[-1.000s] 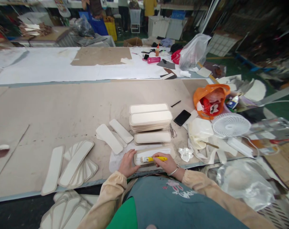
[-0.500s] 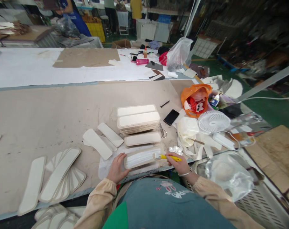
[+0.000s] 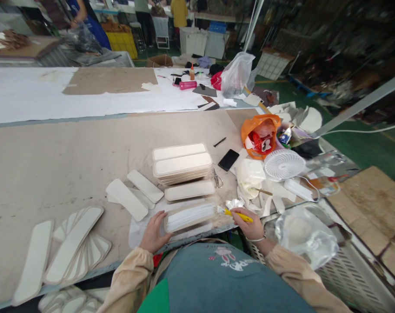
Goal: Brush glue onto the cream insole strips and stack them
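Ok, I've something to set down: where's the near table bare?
Widest: left of the tall stack, behind the fanned strips. Another runs between that stack and the far table. Crowded: the right end, with phone, orange bag and fan.

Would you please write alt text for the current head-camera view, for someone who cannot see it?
A person's right hand holds a yellow-handled brush at the right end of a white-streaked strip, while the left hand touches its left end. On the worktable are stacked pale strips, a phone, an orange bag and a white fan.
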{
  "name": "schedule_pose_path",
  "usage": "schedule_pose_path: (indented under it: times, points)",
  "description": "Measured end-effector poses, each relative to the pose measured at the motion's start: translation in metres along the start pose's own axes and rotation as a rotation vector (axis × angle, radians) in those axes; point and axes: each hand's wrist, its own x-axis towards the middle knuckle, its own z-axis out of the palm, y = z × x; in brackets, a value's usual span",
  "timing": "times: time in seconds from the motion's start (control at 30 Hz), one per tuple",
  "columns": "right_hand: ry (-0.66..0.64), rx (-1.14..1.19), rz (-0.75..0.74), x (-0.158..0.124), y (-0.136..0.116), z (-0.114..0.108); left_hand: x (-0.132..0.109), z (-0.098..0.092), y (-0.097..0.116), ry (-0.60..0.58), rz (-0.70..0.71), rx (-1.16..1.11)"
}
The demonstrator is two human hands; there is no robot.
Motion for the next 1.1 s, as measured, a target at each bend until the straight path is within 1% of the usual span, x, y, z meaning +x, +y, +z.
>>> schedule_pose_path:
  times: [0.07,0.17,0.23,0.37,0.47,0.53,0.6,0.67,0.7,0.73,0.77,0.87,0.93,0.97,1.1]
  points:
    - [0.024,-0.003,-0.018,-0.002,-0.002,0.002,0.000,-0.002,0.002,-0.001,-0.010,-0.002]
    - [0.051,0.086,0.021,-0.003,-0.007,0.009,0.000,-0.003,0.004,-0.007,-0.015,-0.016]
    - [0.038,0.138,0.042,-0.003,-0.010,0.015,0.000,-0.003,0.005,-0.009,-0.013,-0.033]
    - [-0.030,0.149,0.019,-0.002,-0.022,0.021,-0.002,-0.003,0.006,-0.003,-0.034,-0.044]
    - [-0.039,0.179,0.042,-0.003,-0.027,0.020,-0.006,-0.009,0.008,0.010,-0.033,-0.037]
    - [0.007,0.238,0.096,-0.004,-0.024,0.017,-0.008,-0.018,0.009,0.083,-0.054,-0.018]
    - [0.074,0.347,0.176,-0.004,-0.018,0.014,-0.008,-0.028,0.007,0.252,-0.144,0.033]
    - [0.125,0.531,0.253,-0.002,-0.010,0.012,-0.004,-0.039,0.001,0.434,-0.267,0.128]
    - [0.145,0.633,0.281,0.000,-0.006,0.011,-0.001,-0.045,-0.004,0.486,-0.319,0.183]
    - [0.165,0.726,0.299,0.001,-0.004,0.011,0.002,-0.049,-0.009,0.497,-0.356,0.237]
    - [0.183,0.800,0.309,0.002,-0.002,0.010,0.006,-0.053,-0.014,0.468,-0.382,0.285]
    - [0.223,0.902,0.318,0.005,0.000,0.007,0.014,-0.061,-0.029,0.244,-0.432,0.378]
    - [0.254,0.926,0.322,0.005,0.000,0.004,0.018,-0.063,-0.036,0.133,-0.442,0.394]
    - [0.269,0.937,0.329,0.005,-0.001,0.002,0.019,-0.063,-0.040,0.105,-0.438,0.390]
    - [0.305,0.995,0.362,0.003,-0.004,-0.003,0.019,-0.063,-0.052,0.065,-0.411,0.373]
